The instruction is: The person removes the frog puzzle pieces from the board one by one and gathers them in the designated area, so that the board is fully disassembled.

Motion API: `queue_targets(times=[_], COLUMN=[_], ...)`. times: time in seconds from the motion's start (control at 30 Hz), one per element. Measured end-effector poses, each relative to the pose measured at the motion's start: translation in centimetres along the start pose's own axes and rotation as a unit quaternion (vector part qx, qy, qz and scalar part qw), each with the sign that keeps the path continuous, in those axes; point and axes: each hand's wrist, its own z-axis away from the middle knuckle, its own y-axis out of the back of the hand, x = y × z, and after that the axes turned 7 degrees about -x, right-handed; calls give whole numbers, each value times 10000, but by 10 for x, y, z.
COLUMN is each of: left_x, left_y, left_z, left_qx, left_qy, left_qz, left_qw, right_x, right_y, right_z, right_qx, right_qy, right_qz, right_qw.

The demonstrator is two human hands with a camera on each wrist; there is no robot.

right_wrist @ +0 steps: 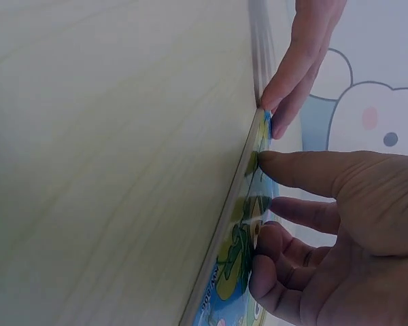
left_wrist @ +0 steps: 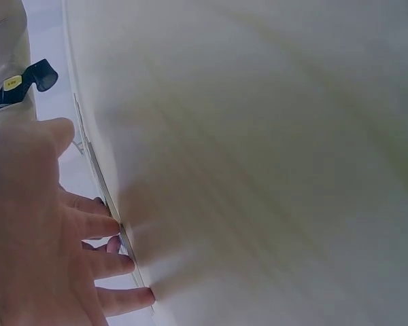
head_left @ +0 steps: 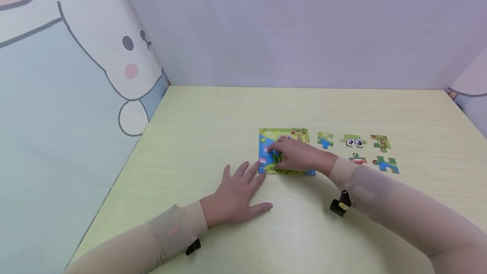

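A square frog puzzle board (head_left: 264,138) lies on the table. The right hand (head_left: 300,154) is over it, thumb and index finger at opposite sides of a green puzzle piece (head_left: 279,158), which they pinch low against the board. In the right wrist view, the right hand's (right_wrist: 353,238) thumb and fingertips meet the board (right_wrist: 221,292), its other fingers curled. The left hand (head_left: 236,195) lies with spread fingers, fingertips at the board's lower left corner; the left wrist view shows this hand (left_wrist: 41,231) but not the board.
Right of the board lie several loose pieces: a blue and green one (head_left: 325,139), one with two eyes (head_left: 354,141), a brown and green one (head_left: 381,143), a red-mouthed one (head_left: 357,159) and another blue and green one (head_left: 386,164). A pale wall (head_left: 304,33) rises behind the table.
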Motion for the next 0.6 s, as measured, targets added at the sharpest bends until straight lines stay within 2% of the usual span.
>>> queue_targets(times=[0.33,0.6], left_x=[0,2], left_y=[0,1], left_z=[0,0], left_qx=[15,33], left_qy=[11,16], left_qz=[36,77], left_qw=[10000,10000], right_x=[-7,-7], right_y=[4,6], right_z=[-6,-6], right_qx=[-215,-251], right_qy=[-288,-261], right_qz=[-20,-91], right_qw=[9994,9993])
